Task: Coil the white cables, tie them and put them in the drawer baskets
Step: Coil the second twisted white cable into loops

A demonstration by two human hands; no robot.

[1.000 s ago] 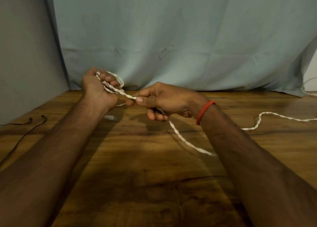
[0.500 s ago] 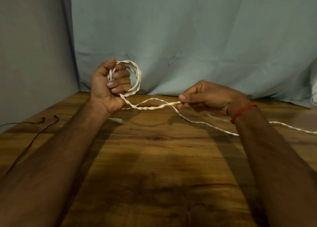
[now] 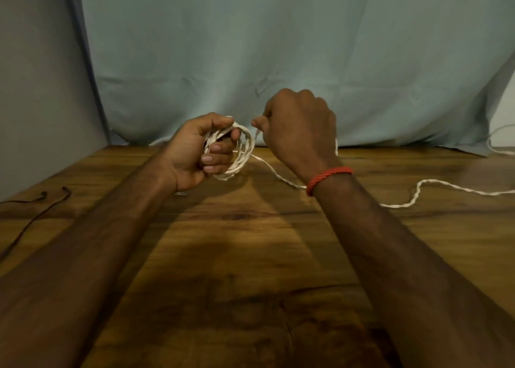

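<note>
Above the far middle of the wooden table (image 3: 250,256), the white cable (image 3: 245,150) is a thin, twisted, cream-white cord, partly wound into several loose round loops. The left hand (image 3: 195,153) grips those loops, fingers curled through them and thumb pressed on top, palm turned toward the camera. From the loops' 5 o'clock side a free strand drops to the table, passes behind the right wrist, then runs off toward 3 o'clock in a wavy line along the boards. The right hand (image 3: 298,128) is at the loops' 2 o'clock, just beside them, its back to the camera; thumb and forefinger pinch a short stretch of the strand that leads down to the loops. A red thread bracelet (image 3: 328,175) circles that wrist.

Half a second ago the right hand was well apart from the loops, out at their 3 o'clock, drawing the strand taut; it has now come in close and higher. The left hand sits lower. The tail on the table, straighter before, now lies slack with a bend.

A black wire (image 3: 33,214) lies at 9 o'clock; pale blue cloth (image 3: 278,47) hangs behind.
</note>
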